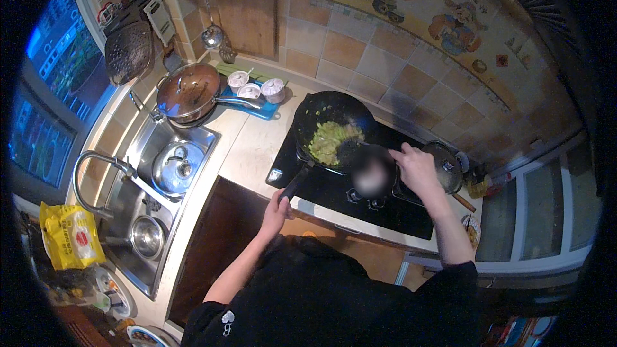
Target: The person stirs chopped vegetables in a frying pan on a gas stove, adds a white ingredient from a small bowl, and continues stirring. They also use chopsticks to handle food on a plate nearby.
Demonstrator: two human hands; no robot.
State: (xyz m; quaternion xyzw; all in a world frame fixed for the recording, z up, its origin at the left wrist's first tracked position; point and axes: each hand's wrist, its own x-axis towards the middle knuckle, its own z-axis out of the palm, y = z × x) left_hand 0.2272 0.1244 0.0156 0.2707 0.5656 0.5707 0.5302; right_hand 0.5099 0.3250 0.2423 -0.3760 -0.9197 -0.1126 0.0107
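Note:
My left hand [278, 213] grips the black handle [297, 182] of a dark wok [335, 106] on the black glass hob [318, 195]. Chopped yellow-green food [330, 142] lies in the wok, heaped in its lower middle, with a few bits up the wall. Above the hob, my right hand [415, 166] is closed on the handle of a cooking utensil, whose dark head [351, 147] rests in the wok at the food's right side. A blurred patch beside that hand hides part of the hob and perhaps some of the utensil.
Right of my right hand stands a lidded pan [443, 166] with a wooden handle. At left, a lidded brown pan [188, 91] stands beside a blue tray [262, 111] with three small lidded pots [273, 90]. Nearer are the steel sink [120, 202] and a yellow packet [72, 236].

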